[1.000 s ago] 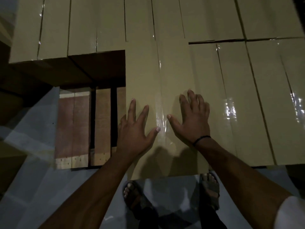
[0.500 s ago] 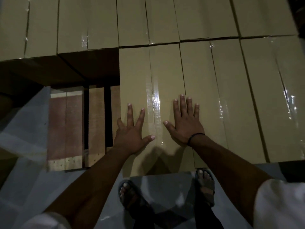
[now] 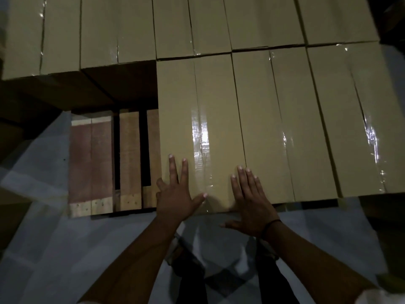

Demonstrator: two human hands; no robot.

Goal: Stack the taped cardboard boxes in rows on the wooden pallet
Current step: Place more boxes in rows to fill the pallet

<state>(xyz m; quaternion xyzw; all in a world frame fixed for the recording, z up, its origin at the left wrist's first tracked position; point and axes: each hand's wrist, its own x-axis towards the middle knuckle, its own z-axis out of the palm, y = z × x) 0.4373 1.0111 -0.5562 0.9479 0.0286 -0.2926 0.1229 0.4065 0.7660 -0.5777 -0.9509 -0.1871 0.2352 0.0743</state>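
A long tan cardboard box (image 3: 203,110) with clear tape down its middle lies on the wooden pallet (image 3: 103,167), flush against the box (image 3: 265,128) to its right and the back row (image 3: 173,25). My left hand (image 3: 177,194) lies flat with fingers spread on the box's near left end. My right hand (image 3: 252,202) is flat at the near right corner, its thumb hanging past the near edge. Another taped box (image 3: 350,119) fills the front row at the right.
Bare pallet slats show to the left of the box, below the dark side of the back-row boxes (image 3: 76,88). Pale sheeting covers the floor (image 3: 43,249) around the pallet. My sandalled feet stand below the box's near edge.
The box has slid away from me until it sits flush with the back row and in line with its neighbours. My hands have drawn back toward its near edge.
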